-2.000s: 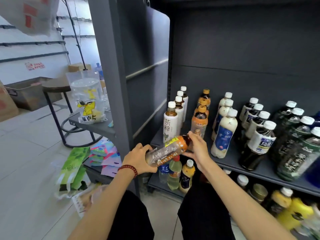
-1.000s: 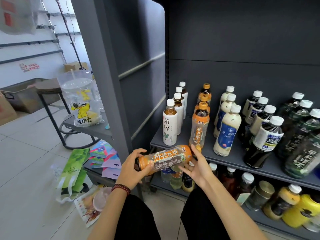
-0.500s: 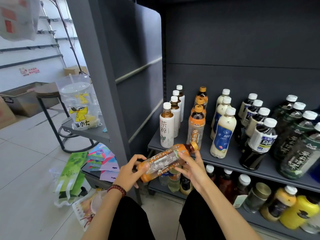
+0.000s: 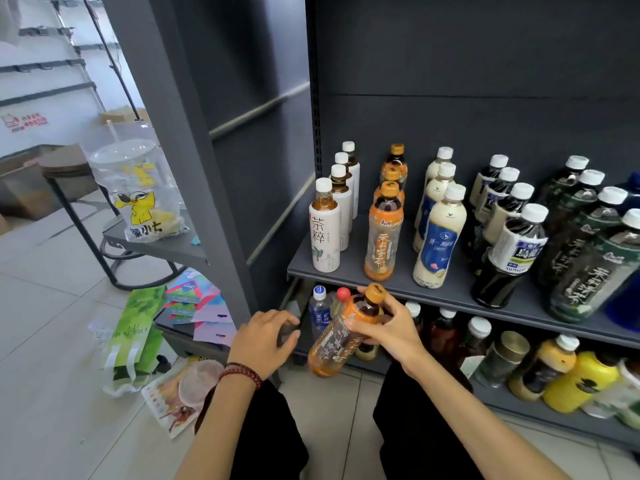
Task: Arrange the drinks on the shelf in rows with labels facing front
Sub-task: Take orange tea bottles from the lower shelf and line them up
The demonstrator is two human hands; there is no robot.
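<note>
A grey shelf (image 4: 450,296) carries rows of drinks (image 4: 439,237). Below its front edge the right hand (image 4: 389,329) grasps a tilted orange-capped tea bottle (image 4: 336,346) in its fingers; the left hand (image 4: 263,337) hovers beside it, fingers released.

4 white tea bottles (image 4: 324,237), 4 orange tea bottles (image 4: 382,240), 3 milk tea bottles (image 4: 440,240), 4 oolong bottles (image 4: 516,251), 4 green-label bottles (image 4: 588,282)

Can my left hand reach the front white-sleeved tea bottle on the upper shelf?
Probably yes: the left hand is empty, and the white-sleeved tea bottle stands at the front of the grey shelf, nothing before it.
</note>
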